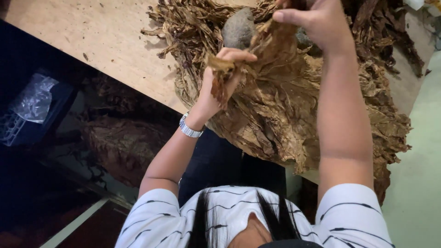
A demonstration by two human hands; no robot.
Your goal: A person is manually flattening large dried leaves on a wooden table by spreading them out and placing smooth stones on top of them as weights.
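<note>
Two hands work one dried brown leaf (271, 41) above a heaped pile. Nearest the camera, the left hand (220, 82), with a silver bracelet (189, 127) at its wrist, is closed around a bunched, twisted end of the leaf, thumb pressed over the top. Farther off, the right hand (317, 23) pinches the leaf's upper part between thumb and fingers; its fingertips run out of view at the top edge, so how firm that grip is remains partly a guess. The leaf stretches between the two hands, held up just over the pile of tobacco leaves (285, 115) that covers the wooden table (101, 32).

Such a leaf looks brittle and creased: pulling the hands apart too sharply would likely tear the blade across instead of opening it cleanly, and fragments could crumble onto the table. A loose pinch on the right could let the leaf drop back into the heap. Beyond the hands, a grey stone (239, 28) rests on the pile, touching the leaves.
</note>
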